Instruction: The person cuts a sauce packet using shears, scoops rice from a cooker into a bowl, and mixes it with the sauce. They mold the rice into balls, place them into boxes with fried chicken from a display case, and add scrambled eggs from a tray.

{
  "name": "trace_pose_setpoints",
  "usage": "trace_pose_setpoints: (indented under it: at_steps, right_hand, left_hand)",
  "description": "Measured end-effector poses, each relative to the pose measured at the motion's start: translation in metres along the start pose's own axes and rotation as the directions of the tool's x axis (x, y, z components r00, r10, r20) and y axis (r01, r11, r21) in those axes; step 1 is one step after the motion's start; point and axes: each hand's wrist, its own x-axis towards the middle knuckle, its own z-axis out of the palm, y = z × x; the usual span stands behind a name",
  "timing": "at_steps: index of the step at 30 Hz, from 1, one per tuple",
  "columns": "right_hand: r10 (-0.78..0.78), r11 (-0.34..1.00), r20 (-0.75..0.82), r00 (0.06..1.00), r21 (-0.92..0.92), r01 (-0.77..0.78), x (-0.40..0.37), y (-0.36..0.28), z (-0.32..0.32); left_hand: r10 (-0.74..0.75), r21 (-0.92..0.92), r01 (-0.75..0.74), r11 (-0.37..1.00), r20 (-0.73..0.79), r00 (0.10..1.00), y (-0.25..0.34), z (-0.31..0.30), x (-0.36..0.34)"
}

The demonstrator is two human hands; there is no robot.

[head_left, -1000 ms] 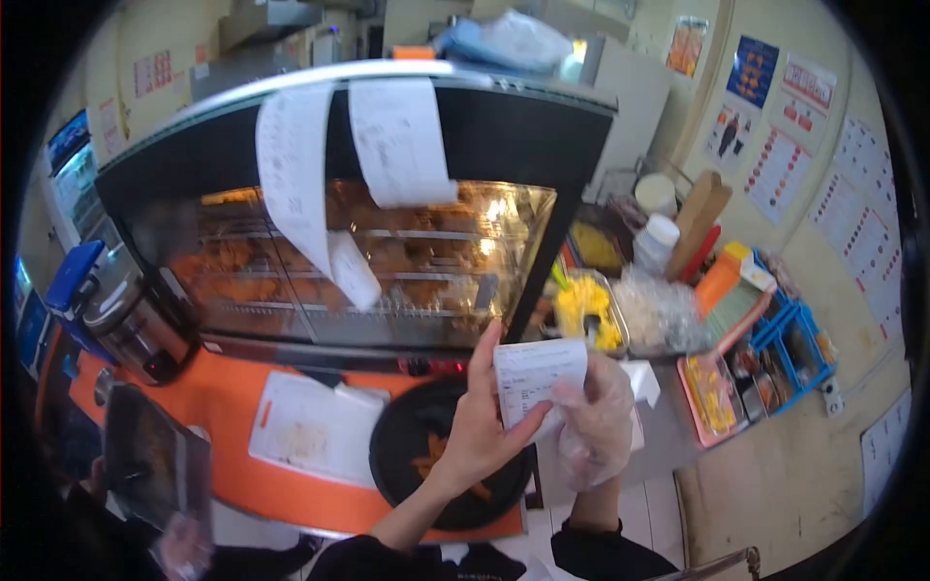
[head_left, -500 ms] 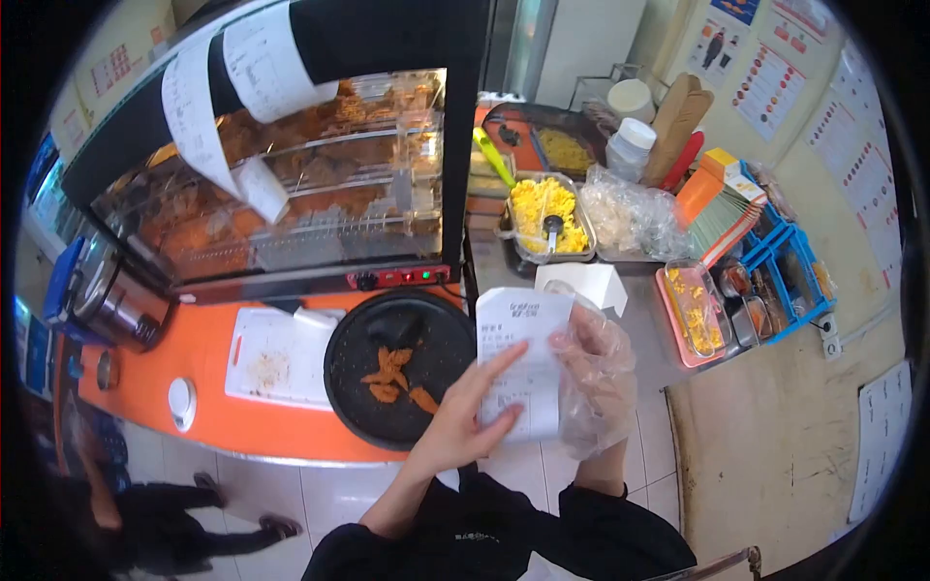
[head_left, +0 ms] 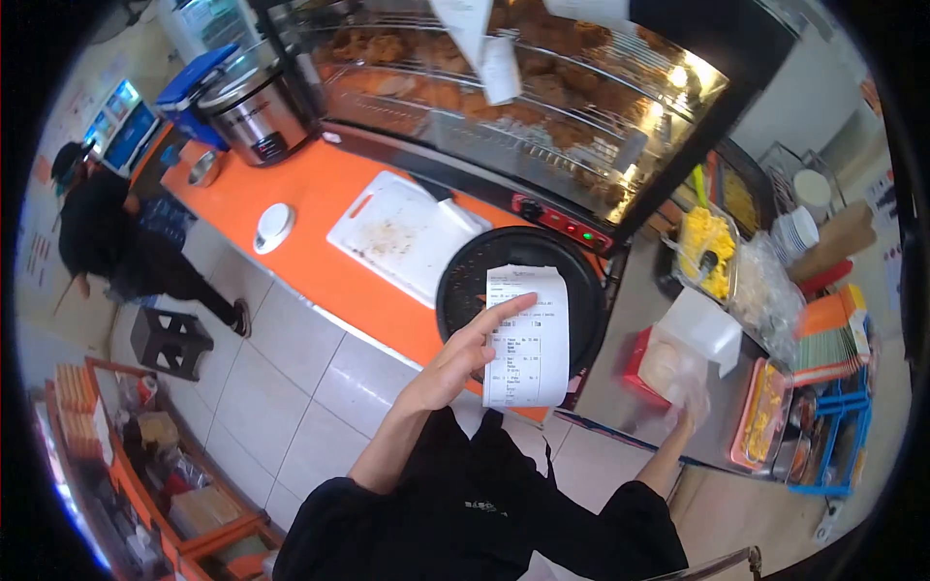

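A long printed receipt (head_left: 528,363) is held up in front of me by my left hand (head_left: 450,368), whose index finger lies stretched across its face. Behind the paper sits a round black pan (head_left: 465,276), mostly covered by it. On the right, my right hand (head_left: 686,392), in a clear plastic glove, reaches to an open red box (head_left: 637,363) with a raised white lid (head_left: 699,324). A pale rounded shape shows inside the box; whether it is food or the gloved hand I cannot make out. Blur and plastic hide the right fingers.
A white cutting board (head_left: 392,228) with crumbs and a knife (head_left: 436,194) lies on the orange counter (head_left: 320,281). Behind stands a glass food warmer (head_left: 542,116). Yellow food in a container (head_left: 707,252) and a blue basket (head_left: 843,436) are at right. A person (head_left: 121,223) stands far left.
My right hand has left the receipt and moved right to the red box. The receipt stays in my left hand. The view has turned left, showing more floor and the other person upright.
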Motion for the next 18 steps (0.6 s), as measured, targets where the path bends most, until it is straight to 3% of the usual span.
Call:
trace_pose_setpoints:
  at_steps: [4,6,7,8,10,11,14,15,17,18]
  right_hand:
    - [-0.043,0.993,-0.078,0.996,0.106,0.051,-0.02,0.045,-0.008]
    - [-0.17,0.922,-0.202,0.964,0.313,0.228,-0.024,0.082,-0.015]
    - [-0.318,0.781,-0.328,0.89,0.441,0.442,-0.014,0.112,-0.013]
    - [-0.183,0.785,-0.276,0.944,0.537,0.309,-0.041,0.07,-0.022]
    - [0.101,0.707,-0.152,0.983,0.707,0.037,-0.12,-0.084,-0.05]
    - [0.114,0.729,-0.139,0.984,0.685,0.012,-0.145,-0.139,-0.058]
    - [-0.062,0.88,-0.029,0.998,0.469,0.068,-0.227,-0.277,-0.038]
    - [-0.126,0.924,0.041,0.991,0.368,0.102,-0.252,-0.317,-0.025]
    - [-0.209,0.976,0.235,0.949,0.105,0.189,-0.298,-0.379,0.017]
    - [-0.214,0.969,0.334,0.918,-0.045,0.242,-0.318,-0.4,0.044]
  left_hand:
    - [-0.021,-0.091,0.014,0.996,-0.08,0.997,0.015,-0.038,-0.023]
    - [0.004,-0.157,-0.018,0.987,-0.09,0.996,0.022,-0.074,-0.035]
    - [0.014,-0.14,-0.027,0.99,-0.09,0.996,0.029,-0.09,-0.042]
    - [0.024,-0.122,-0.035,0.992,-0.085,0.996,0.037,-0.107,-0.049]
    - [0.032,-0.077,-0.039,0.996,-0.094,0.995,0.053,-0.141,-0.065]
    - [0.028,-0.052,-0.034,0.998,-0.109,0.994,0.06,-0.159,-0.074]
    - [-0.023,0.152,0.063,0.986,-0.252,0.967,0.084,-0.224,-0.105]
    - [-0.039,0.217,0.11,0.97,-0.31,0.95,0.089,-0.245,-0.118]
    - [0.088,0.502,0.119,0.857,-0.369,0.925,0.097,-0.302,-0.148]
    - [0.066,0.476,0.194,0.858,-0.476,0.877,0.106,-0.322,-0.159]
